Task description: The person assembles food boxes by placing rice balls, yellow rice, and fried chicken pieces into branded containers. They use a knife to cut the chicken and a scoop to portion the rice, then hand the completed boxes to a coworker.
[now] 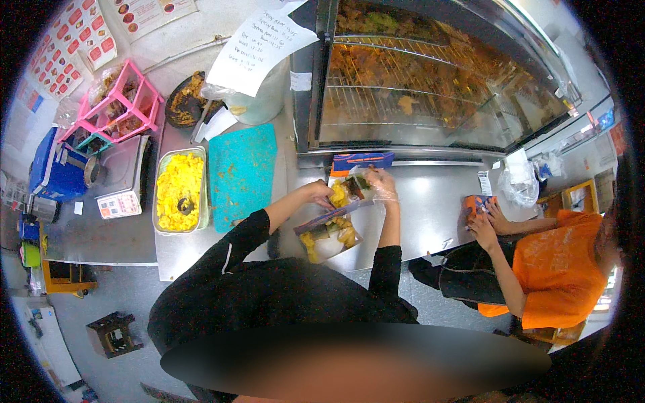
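Observation:
My left hand [318, 194] grips the left side of an open takeaway box [360, 160] with its fingers closed. Yellow food [339, 195] lies inside that box, next to darker and greenish pieces. My right hand [381, 184], in a clear plastic glove, is bent over the box's right end with its fingers drawn together. What those fingers hold, if anything, is too small to make out. Nearer to me sits a second open box [327, 243] with yellow food, something dark and a white patch in it.
On the left are a clear tub [207, 213] of yellow food with a dark scoop in it, a teal cutting board [242, 176], a kitchen scale [123, 177] and a pink rack [123, 101]. A glass display case [437, 87] stands behind. To the right, a co-worker [564, 269] handles an orange box [475, 207].

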`<state>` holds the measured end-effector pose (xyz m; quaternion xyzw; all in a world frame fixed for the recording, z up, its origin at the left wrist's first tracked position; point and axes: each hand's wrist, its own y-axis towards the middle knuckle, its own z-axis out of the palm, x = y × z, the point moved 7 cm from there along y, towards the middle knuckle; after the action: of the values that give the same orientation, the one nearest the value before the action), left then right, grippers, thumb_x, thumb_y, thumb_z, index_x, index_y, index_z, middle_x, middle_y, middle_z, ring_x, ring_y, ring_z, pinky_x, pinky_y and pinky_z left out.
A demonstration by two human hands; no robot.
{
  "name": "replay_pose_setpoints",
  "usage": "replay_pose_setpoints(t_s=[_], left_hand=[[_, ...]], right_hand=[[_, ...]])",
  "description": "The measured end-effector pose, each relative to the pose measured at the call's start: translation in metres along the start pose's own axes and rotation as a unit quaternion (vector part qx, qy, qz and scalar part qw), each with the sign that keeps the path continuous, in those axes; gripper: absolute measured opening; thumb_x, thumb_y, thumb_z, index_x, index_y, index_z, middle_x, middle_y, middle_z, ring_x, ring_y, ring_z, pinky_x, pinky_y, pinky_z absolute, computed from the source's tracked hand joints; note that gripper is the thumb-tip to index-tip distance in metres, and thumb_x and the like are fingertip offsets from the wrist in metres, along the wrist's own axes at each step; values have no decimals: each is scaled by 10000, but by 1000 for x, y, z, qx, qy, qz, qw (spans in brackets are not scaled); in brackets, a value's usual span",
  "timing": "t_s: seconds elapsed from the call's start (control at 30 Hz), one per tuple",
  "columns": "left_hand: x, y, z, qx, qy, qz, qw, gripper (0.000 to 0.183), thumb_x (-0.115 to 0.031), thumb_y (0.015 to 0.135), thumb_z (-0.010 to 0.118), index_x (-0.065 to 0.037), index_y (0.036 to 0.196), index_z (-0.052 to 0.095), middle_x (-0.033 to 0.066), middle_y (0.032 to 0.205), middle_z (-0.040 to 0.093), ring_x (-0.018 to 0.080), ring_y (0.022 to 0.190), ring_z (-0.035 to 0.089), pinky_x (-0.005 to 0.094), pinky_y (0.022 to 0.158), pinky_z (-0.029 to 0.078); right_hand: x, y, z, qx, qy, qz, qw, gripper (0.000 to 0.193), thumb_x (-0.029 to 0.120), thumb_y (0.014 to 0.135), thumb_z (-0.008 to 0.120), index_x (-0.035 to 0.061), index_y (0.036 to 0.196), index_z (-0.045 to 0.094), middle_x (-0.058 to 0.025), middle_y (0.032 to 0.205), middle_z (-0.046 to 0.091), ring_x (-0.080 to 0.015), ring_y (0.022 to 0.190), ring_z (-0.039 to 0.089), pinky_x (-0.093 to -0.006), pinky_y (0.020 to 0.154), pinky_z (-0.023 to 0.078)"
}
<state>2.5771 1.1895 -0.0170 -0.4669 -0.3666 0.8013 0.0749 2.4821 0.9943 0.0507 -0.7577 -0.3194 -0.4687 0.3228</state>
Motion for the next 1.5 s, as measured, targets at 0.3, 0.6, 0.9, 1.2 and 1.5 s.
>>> replay_pose_setpoints(t_s=[0.3,0.6,0.9,1.2,1.5], left_hand=[[8,10,-3,33,49,7,998,293,-73,802,586,141,1001,559,238,952,644,346,793,673,340,666,589],[2,-17,14,75,30,-29,996,289,-44,822,530,157,1029,533,269,983,624,346,853,663,328,727,578],[6,-6,16,103,44,-43,993,289,-55,830,524,152,1030,545,225,980,642,273,883,664,290,771,563],[0,2,18,193,207,129,950,316,-49,808,540,153,1051,529,234,995,627,322,883,651,332,816,552],[-6,-6,21,187,182,148,954,284,-125,844,569,89,1029,589,193,1048,631,288,910,641,365,835,535]], right_hand=[[21,-24,-14,-98,-165,73,979,569,486,733,619,27,1069,640,-217,1051,639,-371,1021,596,-417,879,457],[32,-32,3,-147,-302,164,927,565,499,860,387,46,1123,597,-249,1132,586,-385,1091,549,-471,927,424],[-10,-4,-1,-74,-292,64,951,597,538,927,239,120,1158,598,-229,1201,552,-384,1139,515,-477,960,390],[28,-44,-25,-121,-424,193,877,507,491,881,442,60,920,706,-188,983,664,-339,923,647,-440,779,519],[36,-54,-18,-164,-449,139,867,365,430,819,563,106,872,723,-166,865,684,-321,817,676,-419,702,541]])
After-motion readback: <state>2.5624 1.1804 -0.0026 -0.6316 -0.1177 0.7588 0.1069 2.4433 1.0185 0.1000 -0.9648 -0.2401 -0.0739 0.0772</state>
